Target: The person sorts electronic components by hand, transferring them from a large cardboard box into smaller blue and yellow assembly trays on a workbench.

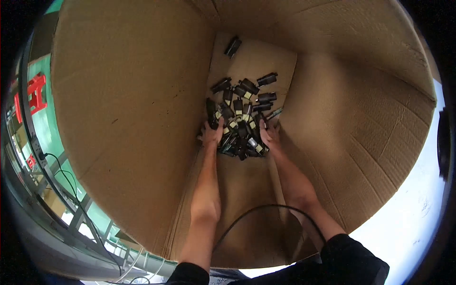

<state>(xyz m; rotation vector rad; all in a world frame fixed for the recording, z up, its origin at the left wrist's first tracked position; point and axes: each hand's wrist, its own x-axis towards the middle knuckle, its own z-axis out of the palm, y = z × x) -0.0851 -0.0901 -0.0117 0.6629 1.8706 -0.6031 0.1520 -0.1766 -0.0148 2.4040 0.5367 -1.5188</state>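
Observation:
Deep in a large cardboard box [128, 109], small black cylindrical parts with pale square ends [242, 128] lie in a loose heap. My left hand [212, 134] is at the heap's left edge, thumb and fingers curved round black parts there. Across the heap, my right hand [270, 135] curls round a dark part at the right edge. Some fingertips of both hands are hidden among the parts. A single black part [232, 46] lies apart toward the far end of the box floor.
Tall cardboard walls [351, 109] surround both forearms. A black cable [270, 205] arches across the near side, over the right forearm. Outside at the left are red plastic pieces [36, 94] on a green surface, and a power strip [40, 156] with a plugged-in cord.

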